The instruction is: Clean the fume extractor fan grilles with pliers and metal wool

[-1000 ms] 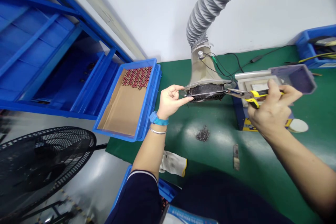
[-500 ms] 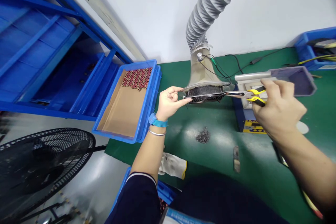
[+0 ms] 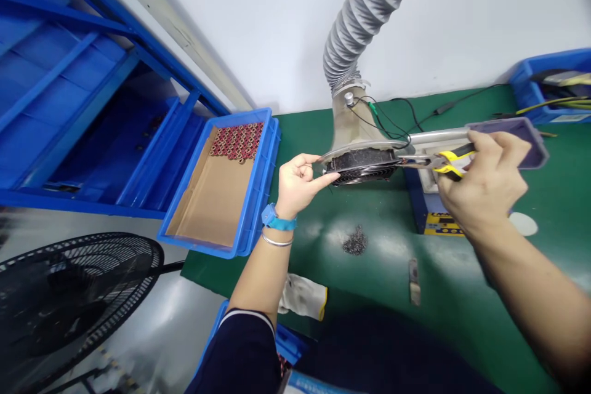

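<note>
Round black wire-grilled extraction fan (image 3: pixel 364 166) sits at the mouth of a beige funnel hood (image 3: pixel 353 126), hung above the green matte worktop (image 3: pixel 383 258) at about 12 o'clock from the person. Grille is fine concentric wire, dusty; rim thin and metallic. Ribbed grey flexible duct (image 3: pixel 364 6) rises from the hood towards 1 o'clock. Thin black wires (image 3: pixel 397 117) trail off the hood's top.

Left hand (image 3: pixel 298 181), at 9 o'clock of the fan, wrist raised, thumb and forefinger pressed together at the fan's left rim; what they pinch is too small to make out. Blue wristband (image 3: pixel 277 220) and a thin metal bangle on that wrist.

Right hand (image 3: pixel 482 188), at 3 o'clock of the fan, fingers wrapped tight round yellow-and-black-handled long-nose pliers (image 3: pixel 434 163); steel nose points left and meets the fan's right rim.

Small heap of dark grey shavings (image 3: pixel 354 240) lies on the worktop under the fan. Blue plastic crate lined with brown cardboard (image 3: pixel 221 191) stands at 9 o'clock, red rings packed in its far end.
</note>
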A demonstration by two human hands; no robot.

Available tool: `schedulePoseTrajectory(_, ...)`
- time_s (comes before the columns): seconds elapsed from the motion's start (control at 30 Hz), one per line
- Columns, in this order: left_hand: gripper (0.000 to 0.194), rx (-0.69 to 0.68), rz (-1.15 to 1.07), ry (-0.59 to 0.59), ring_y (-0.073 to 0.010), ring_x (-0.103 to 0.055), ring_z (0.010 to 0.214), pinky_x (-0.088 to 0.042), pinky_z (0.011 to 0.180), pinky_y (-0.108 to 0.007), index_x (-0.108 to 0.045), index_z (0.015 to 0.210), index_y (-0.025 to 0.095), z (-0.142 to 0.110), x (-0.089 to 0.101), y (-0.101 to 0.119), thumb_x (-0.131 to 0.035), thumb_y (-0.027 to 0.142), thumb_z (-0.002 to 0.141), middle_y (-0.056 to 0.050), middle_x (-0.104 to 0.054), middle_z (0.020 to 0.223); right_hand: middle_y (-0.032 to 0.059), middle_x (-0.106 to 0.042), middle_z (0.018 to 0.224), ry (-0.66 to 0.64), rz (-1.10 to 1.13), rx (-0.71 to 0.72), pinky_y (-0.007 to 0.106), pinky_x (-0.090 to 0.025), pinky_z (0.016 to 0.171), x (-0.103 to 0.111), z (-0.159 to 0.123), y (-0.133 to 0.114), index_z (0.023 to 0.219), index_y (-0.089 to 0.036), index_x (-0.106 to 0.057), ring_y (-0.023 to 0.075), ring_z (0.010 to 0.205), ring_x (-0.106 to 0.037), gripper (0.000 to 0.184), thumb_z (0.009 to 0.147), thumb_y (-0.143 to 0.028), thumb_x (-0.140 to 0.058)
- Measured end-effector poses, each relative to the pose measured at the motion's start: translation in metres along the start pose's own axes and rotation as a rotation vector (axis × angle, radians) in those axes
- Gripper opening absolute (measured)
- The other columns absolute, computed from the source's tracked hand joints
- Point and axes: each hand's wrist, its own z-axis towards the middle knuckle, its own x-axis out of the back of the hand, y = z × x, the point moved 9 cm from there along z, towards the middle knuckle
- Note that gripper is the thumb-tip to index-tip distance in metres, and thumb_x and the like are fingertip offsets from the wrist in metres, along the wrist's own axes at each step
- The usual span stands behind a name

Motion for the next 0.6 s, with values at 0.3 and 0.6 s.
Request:
schedulePoseTrajectory(0.3, 0.045, 0.004, -0.098, 0.098, -0.0019, -0.025, 0.042, -0.023, 0.047, -0.021, -0.065, 0.084, 0.013, 0.012, -0.007, 0.025, -0.089, 0.039, 0.056, 0.013, -0.027, 0.045, 0.0155, -0.06, 0.11, -0.105, -0.059, -0.071, 0.051, -0.036, 0.085, 0.001, 0.019, 0.002, 0.114, -0.014, -0.062, 0.0354, 0.102, -0.047, 0.056, 0.086, -0.059, -0.043)
schedulePoseTrajectory(0.6, 0.044, -0.019, -0.144, 0.112, -0.0021, -0.03, 0.04, -0.028, 0.045, -0.021, -0.063, 0.081, 0.014, 0.022, -0.011, 0.035, -0.089, 0.039, 0.056, 0.014, -0.031, 0.043, 0.021, -0.056, 0.109, -0.073, 0.013, -0.051, 0.041, -0.034, 0.078, -0.015, 0.033, 0.007, 0.114, -0.004, -0.059, 0.0324, 0.105, -0.052, 0.066, 0.086, -0.06, -0.037)
